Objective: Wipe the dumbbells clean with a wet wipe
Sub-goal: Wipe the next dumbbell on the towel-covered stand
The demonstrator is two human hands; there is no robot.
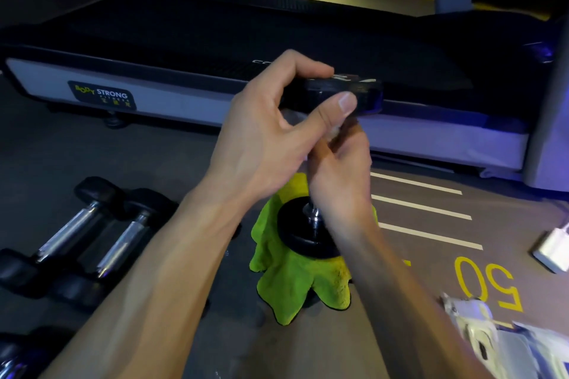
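Dumbbell point(311, 224) — stands upright on end, its lower black head resting on a green cloth point(295, 286) spread on the floor point(154, 148); a short stretch of chrome handle shows above that head.

Left hand point(268, 132) — grips the upper black head from the side, fingers point(308, 66) curled over its top edge and thumb pressed against its near face.

Right hand point(338, 175) — wrapped around the handle just under the upper head, fingers closed together. A pale scrap, seemingly the wet wipe point(334, 132), shows between thumb and handle; blurred, so it cannot be told for sure.

Two further dumbbells point(89, 231) — lying side by side on the floor to the left, chrome handles parallel, black heads touching or nearly so. Part of another shows at the bottom left corner.

Treadmill point(277, 40) — long dark deck with a pale side rail bearing a "BODY STRONG" label, behind the hands.

Floor markings — three white stripes and a yellow "50" to the right.

White packets point(505, 344) — crumpled at the lower right edge. A white block-shaped item point(552, 248) lies at the far right.
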